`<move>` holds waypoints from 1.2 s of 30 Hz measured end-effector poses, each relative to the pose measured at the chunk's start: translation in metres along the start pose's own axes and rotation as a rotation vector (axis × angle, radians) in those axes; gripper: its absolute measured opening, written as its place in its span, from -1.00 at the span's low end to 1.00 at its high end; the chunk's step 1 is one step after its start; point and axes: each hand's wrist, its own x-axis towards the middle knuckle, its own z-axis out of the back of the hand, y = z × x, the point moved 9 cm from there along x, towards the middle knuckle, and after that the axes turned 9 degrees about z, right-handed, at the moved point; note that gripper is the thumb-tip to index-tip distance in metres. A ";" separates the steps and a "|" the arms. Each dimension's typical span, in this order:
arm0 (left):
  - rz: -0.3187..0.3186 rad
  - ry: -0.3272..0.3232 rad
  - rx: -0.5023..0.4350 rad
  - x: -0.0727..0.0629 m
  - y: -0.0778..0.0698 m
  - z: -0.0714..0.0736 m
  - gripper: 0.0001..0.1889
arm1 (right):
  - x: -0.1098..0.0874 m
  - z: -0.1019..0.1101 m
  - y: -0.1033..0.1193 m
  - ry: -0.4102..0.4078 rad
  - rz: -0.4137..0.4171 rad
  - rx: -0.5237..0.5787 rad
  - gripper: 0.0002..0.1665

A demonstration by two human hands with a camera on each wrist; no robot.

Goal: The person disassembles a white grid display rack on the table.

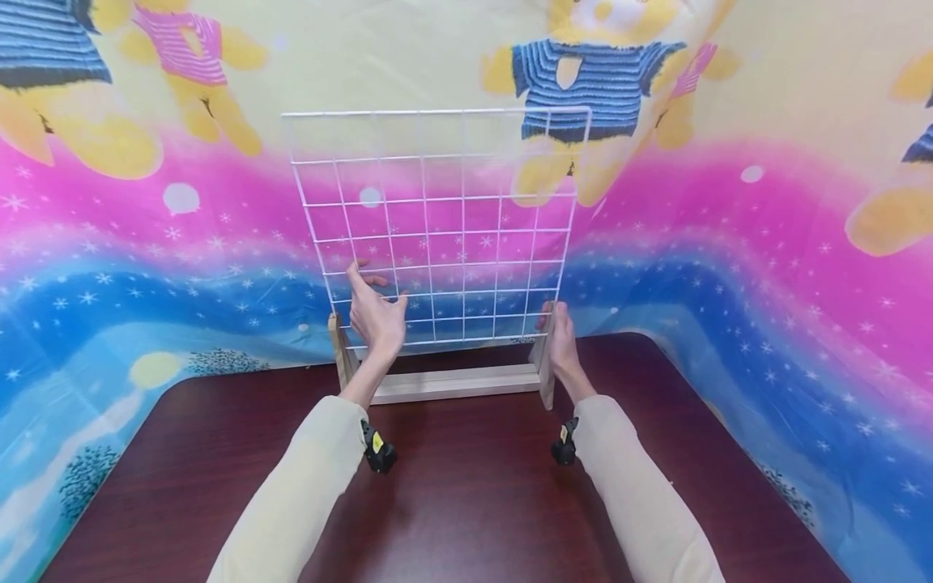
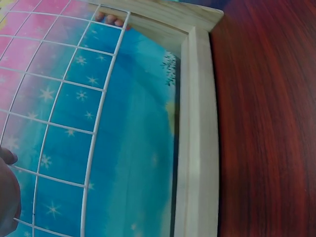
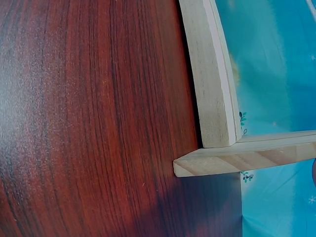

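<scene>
A white wire grid panel (image 1: 445,232) stands upright, leaning back slightly, in a pale wooden stand (image 1: 455,382) on the table. My left hand (image 1: 377,316) holds the panel near its lower left, the fingers among the wires. Part of that hand (image 2: 7,197) shows at the edge of the left wrist view. At the other side, my right hand (image 1: 563,338) grips the stand's right upright near its top. Its fingertips (image 2: 111,19) come round to the inner face, close to the panel's lower corner. In the right wrist view the upright's foot (image 3: 237,160) meets the crossbar (image 3: 212,74).
The dark red wooden table (image 1: 452,486) has rounded back corners. Behind and beside it hangs a printed cloth (image 1: 729,202) with bears and snowflakes, close to the panel's back. A small black wrist camera (image 1: 379,449) sits on the left sleeve, another wrist camera (image 1: 564,444) on the right.
</scene>
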 end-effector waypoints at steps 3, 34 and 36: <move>0.003 -0.007 0.002 0.003 -0.002 0.002 -0.22 | 0.000 0.000 0.001 -0.006 -0.004 -0.013 -0.47; -0.020 0.011 -0.016 0.011 -0.026 0.007 -0.16 | 0.002 0.001 -0.003 0.024 0.058 0.010 -0.38; -0.009 0.006 -0.012 0.011 -0.026 0.007 -0.15 | 0.004 0.003 -0.010 0.017 0.054 0.005 -0.37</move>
